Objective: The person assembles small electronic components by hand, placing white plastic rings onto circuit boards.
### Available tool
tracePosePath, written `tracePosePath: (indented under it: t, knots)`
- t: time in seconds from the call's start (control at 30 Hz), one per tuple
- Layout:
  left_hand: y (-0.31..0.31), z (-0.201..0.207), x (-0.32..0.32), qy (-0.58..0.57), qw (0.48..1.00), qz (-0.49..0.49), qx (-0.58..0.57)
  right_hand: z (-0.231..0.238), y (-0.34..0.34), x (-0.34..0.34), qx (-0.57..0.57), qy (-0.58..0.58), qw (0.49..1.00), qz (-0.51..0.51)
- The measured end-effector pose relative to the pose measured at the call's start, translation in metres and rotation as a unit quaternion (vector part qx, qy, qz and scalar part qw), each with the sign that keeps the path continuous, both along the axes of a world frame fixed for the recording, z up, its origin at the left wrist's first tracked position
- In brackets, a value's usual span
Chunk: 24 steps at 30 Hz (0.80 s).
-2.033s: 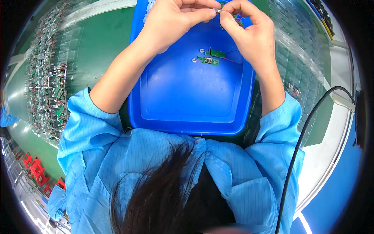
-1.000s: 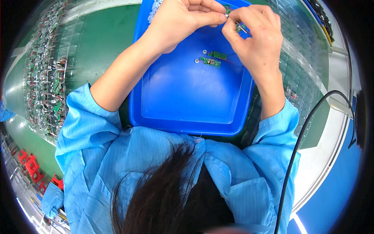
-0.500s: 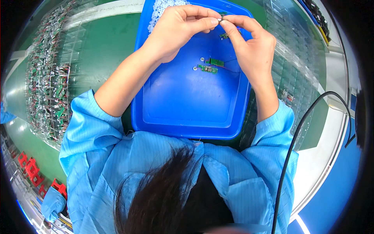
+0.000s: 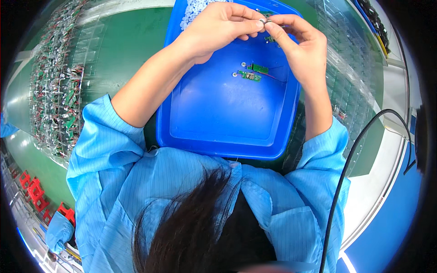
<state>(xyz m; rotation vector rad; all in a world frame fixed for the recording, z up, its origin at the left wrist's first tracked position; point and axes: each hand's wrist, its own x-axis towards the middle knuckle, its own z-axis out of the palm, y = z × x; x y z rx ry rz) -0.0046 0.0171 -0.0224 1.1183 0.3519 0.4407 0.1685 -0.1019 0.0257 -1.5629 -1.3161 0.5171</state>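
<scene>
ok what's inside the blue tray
Green circuit boards and, at upper left, whitish translucent pieces. The left hand and right hand hide part of the blue tray; anything beneath is hidden.

Place: an electronics assembly workshop
Long green-topped workbench (image 4: 123, 50): crowded at left with dense rows of small green circuit boards (image 4: 70, 120) and wires, at right with clear plastic trays (image 4: 348, 68)
Blue rectangular plastic tub (image 4: 218, 118): loose green boards (image 4: 250, 77) inside, translucent white plastic pieces (image 4: 193, 11) at its upper left
Light-blue striped work smock (image 4: 109, 173): worn by the person; a co-worker (image 4: 59, 232) wears similar blue
Red plastic stools (image 4: 35, 192): grouped at lower left
</scene>
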Motion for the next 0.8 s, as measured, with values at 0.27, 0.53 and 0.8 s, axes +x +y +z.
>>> tracePosePath:
  t: [0.27, 0.53, 0.8]
  knots:
    - [-0.001, 0.058, -0.024, 0.119, 0.86, 0.194, 0.457, 0.026, -0.005, -0.005, -0.122, -0.247, 0.958, 0.082]
    - [-0.013, 0.03, -0.056, 0.139, 0.728, 0.148, 0.654, 0.027, -0.007, 0.002, -0.138, -0.251, 0.949, 0.132]
    - [-0.014, 0.043, -0.05, 0.142, 0.576, 0.081, 0.801, 0.0, -0.002, 0.034, -0.043, -0.494, 0.864, 0.09]
